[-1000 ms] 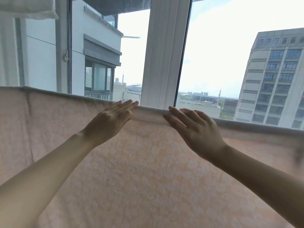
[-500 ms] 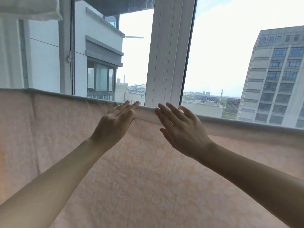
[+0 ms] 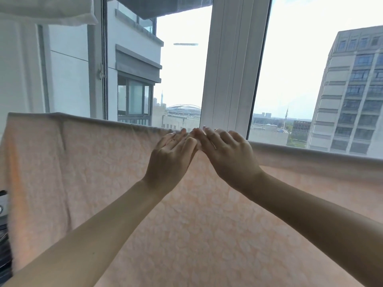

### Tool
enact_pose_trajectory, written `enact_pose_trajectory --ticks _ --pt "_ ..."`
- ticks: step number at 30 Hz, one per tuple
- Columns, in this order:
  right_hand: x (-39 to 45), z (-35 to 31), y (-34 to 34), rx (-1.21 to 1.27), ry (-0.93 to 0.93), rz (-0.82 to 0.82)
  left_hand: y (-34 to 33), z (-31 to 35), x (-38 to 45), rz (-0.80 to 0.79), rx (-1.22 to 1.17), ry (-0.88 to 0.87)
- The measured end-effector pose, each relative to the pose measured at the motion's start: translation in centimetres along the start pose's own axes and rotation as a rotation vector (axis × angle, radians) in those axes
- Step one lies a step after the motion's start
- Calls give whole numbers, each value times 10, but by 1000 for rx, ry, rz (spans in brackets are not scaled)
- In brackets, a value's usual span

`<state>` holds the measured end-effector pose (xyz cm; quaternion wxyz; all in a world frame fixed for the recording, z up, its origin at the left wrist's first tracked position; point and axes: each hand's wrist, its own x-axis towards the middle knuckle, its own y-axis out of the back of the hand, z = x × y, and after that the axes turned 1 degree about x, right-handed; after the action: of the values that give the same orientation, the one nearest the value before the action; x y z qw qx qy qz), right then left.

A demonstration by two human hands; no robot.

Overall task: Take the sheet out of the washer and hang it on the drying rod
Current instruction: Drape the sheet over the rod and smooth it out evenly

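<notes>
A pale pink patterned sheet [image 3: 87, 162] hangs spread across the view, its folded top edge running level from left to right; the drying rod under that fold is hidden. My left hand [image 3: 171, 155] and my right hand [image 3: 226, 154] lie side by side on the top edge at the middle, fingers straight and resting flat over the fold, fingertips almost touching each other. Neither hand grips the fabric.
Behind the sheet stands a window with a white frame post [image 3: 232, 65] and buildings outside. A white cloth [image 3: 47, 11] hangs at the top left. A dark object [image 3: 3, 235] shows past the sheet's left edge.
My two hands have slid toward each other along the top edge and now nearly meet at the middle. The view has shifted a little to the left.
</notes>
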<state>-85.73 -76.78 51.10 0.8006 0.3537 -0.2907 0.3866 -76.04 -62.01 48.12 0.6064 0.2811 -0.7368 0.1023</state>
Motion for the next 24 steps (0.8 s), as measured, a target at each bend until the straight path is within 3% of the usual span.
enact_pose_trajectory --ticks 11,20,24 --pt "-20 9 -1 -39 95 55 13 -56 11 -118 -60 -2" --pt "-19 6 1 -33 102 71 20 -84 -8 -210 -2 -272" --pt "-16 2 0 -11 79 76 15 -93 -21 -227 -18 -239"
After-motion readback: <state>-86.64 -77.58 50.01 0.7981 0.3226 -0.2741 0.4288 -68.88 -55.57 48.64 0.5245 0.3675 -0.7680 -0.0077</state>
